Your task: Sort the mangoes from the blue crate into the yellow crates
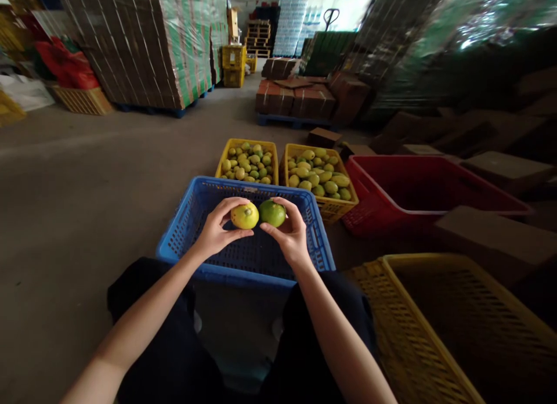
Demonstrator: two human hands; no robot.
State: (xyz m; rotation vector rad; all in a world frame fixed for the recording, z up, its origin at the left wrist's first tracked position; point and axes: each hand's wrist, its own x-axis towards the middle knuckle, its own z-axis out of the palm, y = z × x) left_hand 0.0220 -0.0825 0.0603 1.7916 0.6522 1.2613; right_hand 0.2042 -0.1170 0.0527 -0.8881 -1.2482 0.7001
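Over a blue plastic crate (256,281), I hold up two fruits side by side, almost touching. My left hand (217,227) has its thumb and fingers closed round a rounded yellow fruit (245,216), its stem end facing me and dark specks on its skin. A glossy green fruit (272,213) sits between the thumb and fingers of my right hand (292,233). The exact kind of fruit cannot be told. Slotted walls and floor of the blue crate show below and around my hands, which are level with each other.
Behind stand two yellow crates, the left crate (220,157) and right crate (354,194), heaped with yellow and green fruits. A red bin (365,215) and a larger yellow crate (413,317) are at right. Wrapped carton stacks (126,44) and flat cardboard (313,99) stand farther back.
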